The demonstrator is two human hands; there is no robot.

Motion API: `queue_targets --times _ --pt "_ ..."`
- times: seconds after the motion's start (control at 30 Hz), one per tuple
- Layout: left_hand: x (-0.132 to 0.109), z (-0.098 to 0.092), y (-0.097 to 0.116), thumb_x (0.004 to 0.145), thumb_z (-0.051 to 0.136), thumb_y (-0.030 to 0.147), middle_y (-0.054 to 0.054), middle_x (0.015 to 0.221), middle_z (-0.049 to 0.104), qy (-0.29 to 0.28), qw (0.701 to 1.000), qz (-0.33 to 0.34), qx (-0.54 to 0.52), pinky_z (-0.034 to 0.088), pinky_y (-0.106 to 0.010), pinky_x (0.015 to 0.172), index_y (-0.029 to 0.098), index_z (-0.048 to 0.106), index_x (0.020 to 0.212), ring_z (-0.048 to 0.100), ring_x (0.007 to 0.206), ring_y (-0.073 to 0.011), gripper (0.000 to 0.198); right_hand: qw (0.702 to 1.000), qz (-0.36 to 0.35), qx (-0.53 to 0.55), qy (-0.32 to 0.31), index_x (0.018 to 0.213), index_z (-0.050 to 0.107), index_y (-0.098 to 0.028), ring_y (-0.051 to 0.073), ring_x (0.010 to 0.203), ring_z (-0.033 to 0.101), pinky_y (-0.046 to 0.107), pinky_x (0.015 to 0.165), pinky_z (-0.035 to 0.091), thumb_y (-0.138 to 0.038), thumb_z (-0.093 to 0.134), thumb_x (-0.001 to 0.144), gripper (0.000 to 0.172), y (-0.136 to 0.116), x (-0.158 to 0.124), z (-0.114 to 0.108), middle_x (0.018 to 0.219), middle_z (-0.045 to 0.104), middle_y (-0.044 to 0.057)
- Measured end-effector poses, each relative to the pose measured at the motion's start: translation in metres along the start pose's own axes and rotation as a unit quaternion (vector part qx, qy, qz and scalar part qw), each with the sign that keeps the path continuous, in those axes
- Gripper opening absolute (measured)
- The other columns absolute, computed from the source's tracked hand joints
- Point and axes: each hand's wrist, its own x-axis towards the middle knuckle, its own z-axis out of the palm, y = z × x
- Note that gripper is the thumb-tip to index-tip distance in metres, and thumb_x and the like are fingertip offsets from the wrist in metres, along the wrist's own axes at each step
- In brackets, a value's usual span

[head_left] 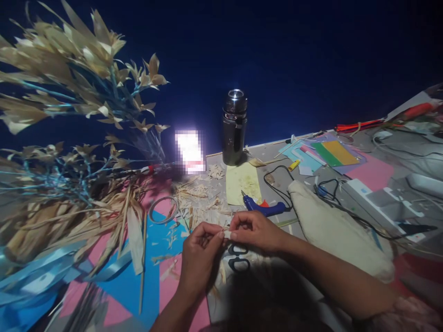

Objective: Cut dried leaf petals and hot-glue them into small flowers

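Observation:
My left hand (202, 251) and my right hand (258, 230) meet at the middle of the worktable, both closed in a pinch. Between their fingertips is a small pale piece of dried husk (227, 234), partly covered by the fingers. Black-handled scissors (238, 263) lie just below my hands, their blades hidden. A blue hot glue gun (265, 207) with a red trigger rests right behind my right hand, its nozzle towards the left. Husk scraps (204, 196) are scattered beyond my left hand.
Husk flowers on blue stems (114, 87) rise at the left above dried husks (114, 216). A tape roll (164, 210) lies near blue paper (155, 249). A dark flask (235, 127) stands behind yellow paper (238, 177). A cream cloth bundle (332, 226) and power strip (377, 203) lie right.

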Motion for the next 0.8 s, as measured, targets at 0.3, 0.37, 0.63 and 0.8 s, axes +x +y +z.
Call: queue_targets --times 0.3,0.37,0.63,0.8 --pt "-0.005 0.006 0.004 0.060 0.095 0.029 0.000 0.058 0.063 -0.128 0.969 -0.099 -0.187 0.048 -0.023 0.063 0.018 0.061 0.067 0.057 0.057 -0.0113 0.036 0.989 0.005 0.115 -0.097 0.077 0.062 -0.016 0.010 0.058 0.056 0.020 0.052 0.039 -0.057 0.081 0.075 0.045 0.000 -0.002 0.003 0.071 0.069 0.001" --pt "-0.006 0.006 0.004 0.061 0.095 0.030 0.001 0.057 0.062 -0.141 0.966 -0.102 -0.190 0.049 -0.025 0.064 0.018 0.060 0.066 0.056 0.057 -0.0115 0.037 0.988 0.010 0.120 -0.098 0.077 0.062 -0.017 0.008 0.054 0.052 0.020 0.049 0.037 -0.058 0.082 0.074 0.046 0.003 -0.002 0.004 0.068 0.066 -0.001" --pt "0.007 0.002 0.003 0.063 0.094 0.030 0.001 0.063 0.066 -0.010 0.993 -0.032 -0.111 0.043 -0.020 0.056 0.017 0.064 0.070 0.057 0.056 -0.0098 0.033 0.979 -0.047 -0.185 0.076 0.093 0.066 -0.019 0.015 0.066 0.056 0.026 0.062 0.040 -0.037 0.069 0.088 0.019 -0.012 -0.015 -0.048 0.076 0.065 0.001" --pt "0.017 -0.001 0.017 0.062 0.094 0.032 0.001 0.056 0.065 0.031 0.993 -0.026 -0.109 0.043 -0.020 0.052 0.017 0.064 0.071 0.056 0.052 -0.0106 0.035 0.843 -0.018 -0.534 0.063 0.105 0.067 -0.018 0.024 0.095 0.060 0.032 0.078 0.040 -0.013 0.070 0.078 0.028 -0.015 -0.026 -0.085 0.106 0.067 0.009"
